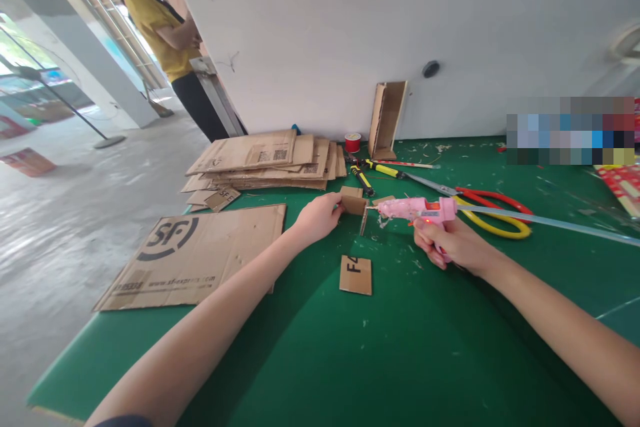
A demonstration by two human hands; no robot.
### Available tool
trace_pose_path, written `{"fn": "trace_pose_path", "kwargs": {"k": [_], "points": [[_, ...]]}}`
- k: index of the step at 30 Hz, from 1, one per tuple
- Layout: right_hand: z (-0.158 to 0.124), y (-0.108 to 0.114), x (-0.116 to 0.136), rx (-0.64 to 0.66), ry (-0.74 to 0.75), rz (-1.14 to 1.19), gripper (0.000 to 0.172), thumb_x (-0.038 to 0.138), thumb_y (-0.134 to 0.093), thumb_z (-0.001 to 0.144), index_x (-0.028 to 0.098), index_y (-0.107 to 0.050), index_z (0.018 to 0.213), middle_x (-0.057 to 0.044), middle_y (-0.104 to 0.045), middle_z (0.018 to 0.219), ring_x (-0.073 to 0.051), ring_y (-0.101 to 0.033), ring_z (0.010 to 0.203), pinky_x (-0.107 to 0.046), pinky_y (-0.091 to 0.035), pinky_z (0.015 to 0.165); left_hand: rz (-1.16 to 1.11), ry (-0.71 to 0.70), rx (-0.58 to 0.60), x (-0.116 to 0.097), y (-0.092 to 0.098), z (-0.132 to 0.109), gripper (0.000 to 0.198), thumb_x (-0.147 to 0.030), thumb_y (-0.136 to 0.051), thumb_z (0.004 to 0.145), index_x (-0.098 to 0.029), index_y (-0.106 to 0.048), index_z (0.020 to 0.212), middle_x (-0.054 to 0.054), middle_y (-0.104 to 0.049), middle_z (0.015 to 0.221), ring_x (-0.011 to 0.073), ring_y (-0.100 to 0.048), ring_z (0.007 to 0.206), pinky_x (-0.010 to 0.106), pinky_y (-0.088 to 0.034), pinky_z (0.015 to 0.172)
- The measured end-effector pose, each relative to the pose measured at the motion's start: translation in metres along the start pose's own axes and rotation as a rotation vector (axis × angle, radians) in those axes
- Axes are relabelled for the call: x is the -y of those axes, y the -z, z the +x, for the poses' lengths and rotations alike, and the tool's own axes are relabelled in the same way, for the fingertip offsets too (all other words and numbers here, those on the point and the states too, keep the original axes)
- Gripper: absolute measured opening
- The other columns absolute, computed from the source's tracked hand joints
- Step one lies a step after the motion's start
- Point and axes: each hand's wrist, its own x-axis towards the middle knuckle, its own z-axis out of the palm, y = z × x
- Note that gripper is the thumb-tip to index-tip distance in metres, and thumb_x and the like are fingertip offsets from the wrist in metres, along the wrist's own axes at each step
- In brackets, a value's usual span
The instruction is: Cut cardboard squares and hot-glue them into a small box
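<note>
large cardboard sheet (200, 257) reads "sf", "sf-express.com"; small cardboard piece (355, 275) perhaps "f4".

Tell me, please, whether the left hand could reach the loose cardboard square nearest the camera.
Probably yes: the square lies flat on the mat close beside the left hand, nothing between them, though that hand is holding a small cardboard piece.

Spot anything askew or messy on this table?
SF cardboard sheet pokes past the green table's left edge. Pale scraps litter the surface near the pink glue gun in the right hand; left hand pinches a small cardboard piece. No damage visible.
</note>
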Motion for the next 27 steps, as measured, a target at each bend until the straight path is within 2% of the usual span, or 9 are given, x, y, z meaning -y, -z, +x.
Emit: {"fn": "trace_pose_path", "kwargs": {"k": [15,20,24,27], "points": [[-0.001,0.004,-0.002,0.101,0.012,0.036,0.051,0.062,-0.060,0.075,0.018,-0.043,0.054,0.006,-0.043,0.048,-0.004,-0.040,0.031,-0.020,-0.033,0.034,-0.026,-0.009,-0.005,0.000,0.000,-0.001,0.016,-0.017,-0.046,0.086,-0.017,-0.060,0.092,0.009,-0.068,0.101,0.0243,-0.063,0.096,0.034,-0.048,0.078],[0.000,0.006,-0.007,-0.008,0.084,0.168,0.044,0.060,-0.056,0.080,0.018,-0.055,0.066,0.002,-0.053,0.054,-0.006,-0.042,0.032,-0.021,-0.036,0.033,-0.053,-0.028,-0.007,0.002,0.001,0.001,0.017,-0.017,-0.047,0.086,-0.017,-0.062,0.095,0.008,-0.068,0.104,0.0235,-0.063,0.096,0.032,-0.048,0.078],[0.002,0.006,-0.010,-0.085,0.102,0.252,0.039,0.057,-0.055,0.082,0.018,-0.061,0.080,-0.001,-0.060,0.060,-0.007,-0.043,0.034,-0.023,-0.036,0.033,-0.081,-0.052,0.007,0.003,0.003,0.002,0.019,-0.018,-0.048,0.086,-0.018,-0.064,0.097,0.006,-0.070,0.101,0.0200,-0.064,0.086,0.029,-0.049,0.073],[0.003,0.006,-0.010,-0.106,0.103,0.264,0.039,0.056,-0.056,0.082,0.017,-0.062,0.081,-0.004,-0.065,0.073,-0.006,-0.043,0.035,-0.023,-0.037,0.034,-0.168,-0.058,0.000,0.002,0.002,0.003,0.031,-0.015,-0.047,0.086,-0.021,-0.059,0.114,0.004,-0.069,0.103,0.0152,-0.064,0.073,0.027,-0.050,0.067]]}}
